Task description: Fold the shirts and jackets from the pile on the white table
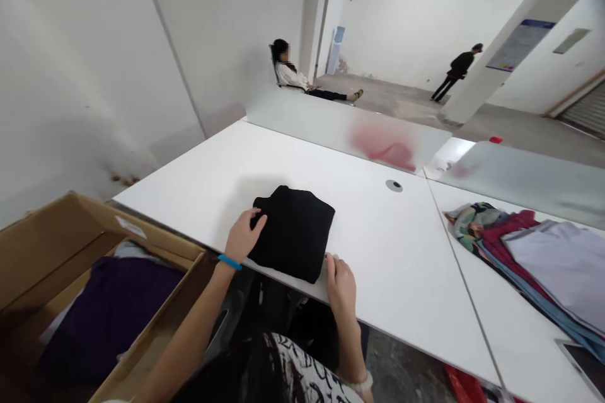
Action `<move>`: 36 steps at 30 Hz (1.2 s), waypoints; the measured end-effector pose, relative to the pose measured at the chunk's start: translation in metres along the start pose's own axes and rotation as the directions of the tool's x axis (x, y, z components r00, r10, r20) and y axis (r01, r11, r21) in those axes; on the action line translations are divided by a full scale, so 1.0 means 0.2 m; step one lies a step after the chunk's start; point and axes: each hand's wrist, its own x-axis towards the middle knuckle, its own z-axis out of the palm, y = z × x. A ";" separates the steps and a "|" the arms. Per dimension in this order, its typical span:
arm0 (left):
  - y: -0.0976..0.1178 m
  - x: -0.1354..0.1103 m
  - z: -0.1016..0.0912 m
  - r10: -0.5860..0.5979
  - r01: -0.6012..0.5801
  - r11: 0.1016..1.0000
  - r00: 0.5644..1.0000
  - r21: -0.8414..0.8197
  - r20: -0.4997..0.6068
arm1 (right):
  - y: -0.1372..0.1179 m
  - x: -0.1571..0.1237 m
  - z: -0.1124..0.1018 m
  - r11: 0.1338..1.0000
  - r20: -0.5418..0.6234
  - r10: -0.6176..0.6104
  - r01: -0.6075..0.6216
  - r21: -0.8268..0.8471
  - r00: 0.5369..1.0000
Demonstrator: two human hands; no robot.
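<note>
A folded black garment lies near the front edge of the white table. My left hand, with a blue band on its wrist, grips the garment's left edge, fingers curled over the cloth. My right hand rests at the garment's near right corner by the table edge, fingers pressed together against the cloth.
An open cardboard box at my left holds purple and light clothes. A pile of coloured garments lies on the right table. A frosted divider lines the back. One person sits far back, another stands at the right.
</note>
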 end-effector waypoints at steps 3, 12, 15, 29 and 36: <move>-0.06 -0.10 0.05 0.007 -0.010 0.997 0.999 0.075 0.047 | -0.04 0.09 -0.01 0.999 0.132 0.048 -0.045 -0.026 0.990; -0.09 -0.25 0.02 -0.132 0.120 0.954 0.991 -0.276 -0.024 | -0.16 0.11 0.10 0.728 0.332 0.271 -0.418 0.544 0.903; -0.09 -0.41 0.05 -0.322 0.167 0.789 0.932 -0.591 -0.166 | -0.20 0.08 0.08 0.567 0.431 0.289 -0.516 0.642 0.855; 0.01 -0.76 -0.53 -0.631 0.494 0.234 0.732 -0.837 0.255 | -0.70 0.04 -0.07 0.631 0.677 -0.168 -0.450 0.632 0.717; -0.20 -0.82 -0.90 -0.728 0.183 0.468 0.635 -0.865 -0.260 | -1.07 0.10 0.56 0.637 0.625 -0.632 -0.153 0.756 0.459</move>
